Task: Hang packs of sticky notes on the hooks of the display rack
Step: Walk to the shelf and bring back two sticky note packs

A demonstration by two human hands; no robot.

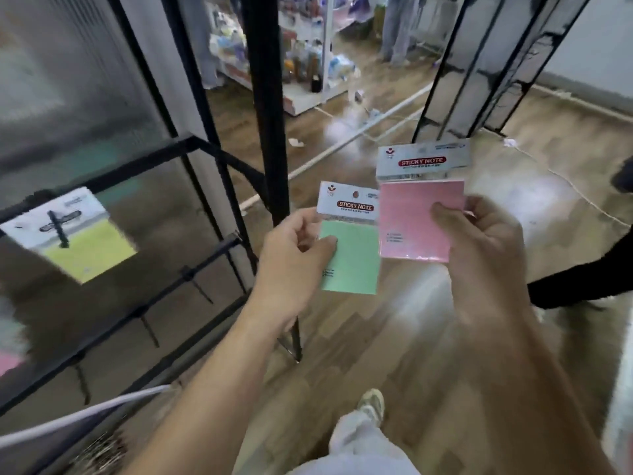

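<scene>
My left hand (294, 255) pinches a green pack of sticky notes (356, 258) by its left edge, thumb on its front. My right hand (479, 245) pinches a pink pack of sticky notes (411, 217) by its right side, a little higher and just right of the green one. Both packs are upright with white "STICKY NOTE" header cards. The black display rack (267, 97) stands to the left. A yellow pack (78, 234) hangs on one of its hooks. Bare hooks (198, 286) stick out from lower bars, below and left of my left hand.
A sliver of a pink pack (8, 363) shows at the left edge. A second black rack (479, 70) stands at the back right, with a white stocked shelf (308, 63) behind. Another person's dark sleeve (582, 275) reaches in from the right. My shoe (371, 404) is on the wooden floor.
</scene>
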